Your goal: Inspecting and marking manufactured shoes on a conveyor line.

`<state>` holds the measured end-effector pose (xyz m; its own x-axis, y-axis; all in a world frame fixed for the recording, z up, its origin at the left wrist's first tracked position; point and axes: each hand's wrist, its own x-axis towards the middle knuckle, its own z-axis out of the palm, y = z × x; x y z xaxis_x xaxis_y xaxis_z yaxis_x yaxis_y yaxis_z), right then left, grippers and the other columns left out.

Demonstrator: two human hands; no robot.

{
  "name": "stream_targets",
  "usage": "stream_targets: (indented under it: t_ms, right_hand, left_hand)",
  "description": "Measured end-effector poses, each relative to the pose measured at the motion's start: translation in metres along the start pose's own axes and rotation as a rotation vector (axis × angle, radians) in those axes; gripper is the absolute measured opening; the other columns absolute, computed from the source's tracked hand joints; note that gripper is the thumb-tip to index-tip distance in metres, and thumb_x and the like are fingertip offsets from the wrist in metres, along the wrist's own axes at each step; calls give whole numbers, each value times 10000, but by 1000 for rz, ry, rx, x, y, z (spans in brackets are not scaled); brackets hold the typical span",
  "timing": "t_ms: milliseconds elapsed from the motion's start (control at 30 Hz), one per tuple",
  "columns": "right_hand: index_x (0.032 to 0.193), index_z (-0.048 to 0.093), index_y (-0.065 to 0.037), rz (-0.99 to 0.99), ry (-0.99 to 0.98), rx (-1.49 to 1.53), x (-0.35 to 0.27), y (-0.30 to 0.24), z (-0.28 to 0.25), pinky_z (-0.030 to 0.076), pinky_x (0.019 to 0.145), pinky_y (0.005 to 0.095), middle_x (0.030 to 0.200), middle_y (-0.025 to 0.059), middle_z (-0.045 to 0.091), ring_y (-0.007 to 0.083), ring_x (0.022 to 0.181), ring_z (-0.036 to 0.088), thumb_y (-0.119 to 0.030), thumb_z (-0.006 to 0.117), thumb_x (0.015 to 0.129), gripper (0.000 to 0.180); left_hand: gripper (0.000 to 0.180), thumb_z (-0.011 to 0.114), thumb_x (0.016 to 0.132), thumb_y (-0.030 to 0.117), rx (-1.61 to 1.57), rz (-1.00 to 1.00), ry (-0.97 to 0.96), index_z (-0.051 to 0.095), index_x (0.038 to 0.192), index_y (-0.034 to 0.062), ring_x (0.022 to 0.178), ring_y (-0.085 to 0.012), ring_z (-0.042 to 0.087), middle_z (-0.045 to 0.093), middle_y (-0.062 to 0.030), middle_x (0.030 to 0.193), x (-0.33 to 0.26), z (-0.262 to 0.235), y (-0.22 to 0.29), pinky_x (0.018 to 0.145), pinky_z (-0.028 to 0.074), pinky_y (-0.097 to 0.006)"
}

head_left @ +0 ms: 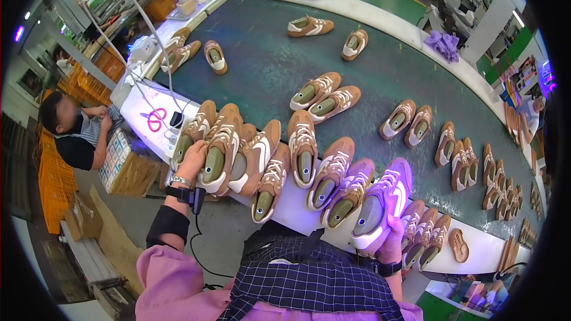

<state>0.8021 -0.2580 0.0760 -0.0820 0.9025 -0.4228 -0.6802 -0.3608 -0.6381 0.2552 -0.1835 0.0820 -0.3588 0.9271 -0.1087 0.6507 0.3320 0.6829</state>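
Several brown and white sneakers with green lasts inside crowd the near edge of a dark green conveyor belt (273, 59). My left hand (191, 159) grips the heel of one brown sneaker (215, 154) at the left end of the cluster. My right hand (391, 239) holds the heel of another sneaker (380, 205), which looks purple under a violet light. Between the two hands several more sneakers lie side by side, heels toward me, partly over the white belt rim (297, 208).
More sneaker pairs (324, 96) are spread along the belt to the far right. Pink scissors (156, 119) lie on the white rim at left. A seated person (74, 128) is at the left beside a carton (122, 163). Orange crates (53, 184) stand further left.
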Motion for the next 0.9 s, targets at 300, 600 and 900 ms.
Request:
stream_targets:
  t_ms: [300,600,900]
  right_hand:
    - [1280,450,27,-52,-8,-37,-13,-16,28,424,966,370,1163,137,582,261,1049,577,-259,617,759,617]
    - [1276,445,23,-86,-88,-61,-4,-11,31,440,954,366,1174,138,580,260,1044,584,-277,622,757,625]
    - [1328,388,22,-29,-150,0,-7,-18,9,399,1004,366,1222,116,542,257,1119,537,-179,657,683,727]
  left_hand:
    - [381,580,883,222,-33,91,158,531,1201,19,944,-163,553,576,-82,1038,-55,-7,78,824,458,-324]
    - [819,757,603,377,189,-122,-144,406,1125,-147,1006,-407,580,560,-315,1081,-37,216,164,840,490,-408]
    - [413,680,684,43,-1015,-188,-391,525,1063,-7,865,-185,599,591,-75,964,-38,175,131,788,500,-331]
